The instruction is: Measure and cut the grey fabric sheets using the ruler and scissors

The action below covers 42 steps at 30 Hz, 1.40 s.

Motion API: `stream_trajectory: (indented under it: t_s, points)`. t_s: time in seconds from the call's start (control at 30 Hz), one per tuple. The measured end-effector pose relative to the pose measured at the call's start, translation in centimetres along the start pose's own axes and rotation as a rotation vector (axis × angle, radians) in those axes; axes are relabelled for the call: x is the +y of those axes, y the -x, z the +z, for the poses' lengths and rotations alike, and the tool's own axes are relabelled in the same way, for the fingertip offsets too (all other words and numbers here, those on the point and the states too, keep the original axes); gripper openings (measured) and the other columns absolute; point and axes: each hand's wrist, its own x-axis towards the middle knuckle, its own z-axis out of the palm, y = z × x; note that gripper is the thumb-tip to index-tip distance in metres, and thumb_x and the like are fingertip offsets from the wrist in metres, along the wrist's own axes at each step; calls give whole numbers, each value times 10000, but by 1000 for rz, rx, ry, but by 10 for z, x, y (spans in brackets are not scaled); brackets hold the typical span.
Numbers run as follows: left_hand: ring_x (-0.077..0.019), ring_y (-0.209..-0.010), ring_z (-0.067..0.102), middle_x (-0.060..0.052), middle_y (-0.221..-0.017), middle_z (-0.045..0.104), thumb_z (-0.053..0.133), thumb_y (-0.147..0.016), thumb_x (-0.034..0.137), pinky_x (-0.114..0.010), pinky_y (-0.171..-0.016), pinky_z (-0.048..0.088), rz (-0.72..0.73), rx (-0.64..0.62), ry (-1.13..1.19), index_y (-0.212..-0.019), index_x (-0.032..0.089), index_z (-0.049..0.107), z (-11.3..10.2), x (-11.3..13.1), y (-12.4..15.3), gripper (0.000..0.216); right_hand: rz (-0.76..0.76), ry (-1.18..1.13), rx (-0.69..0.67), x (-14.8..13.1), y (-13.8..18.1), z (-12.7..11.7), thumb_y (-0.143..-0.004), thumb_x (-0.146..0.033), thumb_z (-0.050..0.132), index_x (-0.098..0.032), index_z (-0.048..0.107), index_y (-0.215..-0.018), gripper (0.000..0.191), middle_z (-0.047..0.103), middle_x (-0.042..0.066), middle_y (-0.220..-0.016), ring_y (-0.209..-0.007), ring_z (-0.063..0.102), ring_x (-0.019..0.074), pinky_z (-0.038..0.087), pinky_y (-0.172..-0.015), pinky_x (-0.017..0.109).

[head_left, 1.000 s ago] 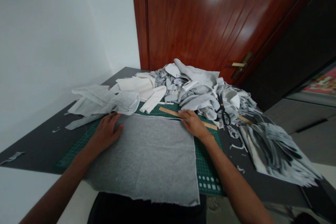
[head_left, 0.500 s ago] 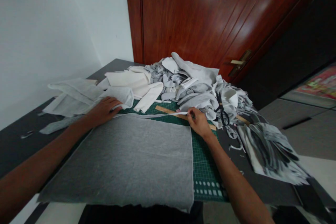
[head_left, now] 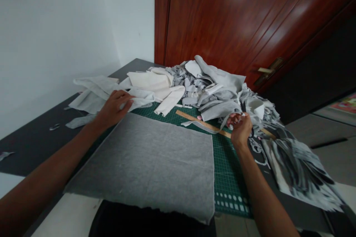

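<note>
In the pinch of the right hand [head_left: 241, 127] is a thin grey strip [head_left: 191, 123], held tight between thumb and fingertips. Half a second ago this hand was low, at the far edge of the big grey cloth [head_left: 155, 163], just picking the strip up. Now it has gone up and to the right. The strip hangs loose from the pinch and trails back over the wooden ruler [head_left: 203, 123]. It looks like the strip is off the cloth, and the far edge is left straight. The left hand [head_left: 114, 108] has hardly moved. Its fingers lie close together, pressing down on a white cloth [head_left: 151, 81] at the far left corner of the grey cloth. Under both hands is the green mat [head_left: 228, 170]. Just past the fingers sits a heap of grey scraps [head_left: 217, 89]. To the right of the right hand lies a stack of dark and pale pieces [head_left: 300, 170]. Behind it all stands a brown door [head_left: 236, 18].
</note>
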Motion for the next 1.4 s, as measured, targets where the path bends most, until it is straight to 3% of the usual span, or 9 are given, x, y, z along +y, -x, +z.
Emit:
stream_trajectory:
  t_s: [0.2, 0.33, 0.47, 0.53, 0.6, 0.73, 0.9, 1.1, 1.4]
  points:
    - [-241, -1142, 571, -123, -1174, 661, 383, -1121, 457, -412, -1073, 446, 98, -101, 248, -1245, 145, 645, 6, 24, 5, 426, -10, -52, -214, -34, 8, 3, -842, -379, 684, -278, 564, -875, 160, 692, -27, -787, -662, 642, 155, 484, -518, 240]
    - [-208, -1086, 625, -72, -1138, 666, 386, -1126, 334, -331, -996, 464, 230, -449, 424, -1209, 211, 671, 16, 47, 12, 322, 282, 215, -856, -57, 12, 26, -951, -465, 664, -255, 606, -891, 226, 647, -38, -671, -523, 565, 128, 475, -503, 250]
    - [-217, -1023, 634, -63, -1037, 645, 424, -1080, 279, -328, -932, 468, 267, -518, 392, -1128, 219, 690, 26, 55, 16, 277, 460, 453, -1492, -78, -31, 91, -896, -507, 775, -206, 692, -953, 317, 744, 33, -810, -638, 667, 161, 542, -547, 273]
    - [-218, -1030, 631, -62, -1040, 643, 420, -1074, 278, -327, -938, 469, 252, -517, 389, -1129, 223, 685, 27, 54, 16, 276, 236, 370, -1261, -87, -76, 122, -848, -493, 827, -215, 688, -941, 324, 752, 33, -840, -711, 696, 171, 589, -625, 295]
    - [-216, -1037, 630, -60, -1045, 645, 413, -1074, 274, -323, -949, 469, 241, -523, 402, -1129, 227, 682, 26, 51, 17, 278, -11, 157, -716, -93, -124, 139, -842, -468, 813, -267, 659, -1010, 304, 753, 15, -974, -801, 709, 165, 598, -658, 286]
    - [-214, -1036, 637, -56, -1059, 649, 418, -1075, 260, -318, -953, 471, 224, -509, 413, -1133, 235, 682, 23, 49, 19, 271, 54, -53, -218, -74, -161, 128, -868, -477, 660, -319, 603, -1127, 309, 676, 30, -1241, -999, 732, 194, 639, -807, 381]
    - [-212, -1090, 627, -55, -1102, 652, 437, -1074, 241, -313, -980, 467, 217, -491, 378, -1149, 238, 675, 26, 51, 23, 250, -184, 416, -365, -3, -66, 90, -859, -427, 649, -292, 623, -1263, 426, 666, 89, -1286, -1030, 687, 250, 620, -835, 442]
    - [-268, -1159, 580, -90, -1181, 649, 514, -1047, 307, -409, -1056, 440, 136, -413, 266, -1199, 223, 682, 34, 42, 20, 241, -493, 724, -975, 30, 54, 60, -1010, -322, 577, -283, 704, -1267, 290, 681, 138, -1313, -1261, 621, 338, 483, -1132, 600]
    - [-253, -1053, 584, -75, -1060, 685, 485, -1052, 404, -408, -996, 424, 73, -373, 210, -1011, 206, 701, 32, 10, 10, 295, -450, 783, -953, 55, 36, 31, -1022, -353, 604, -270, 735, -1036, 156, 724, 137, -1074, -1221, 626, 381, 509, -1034, 590]
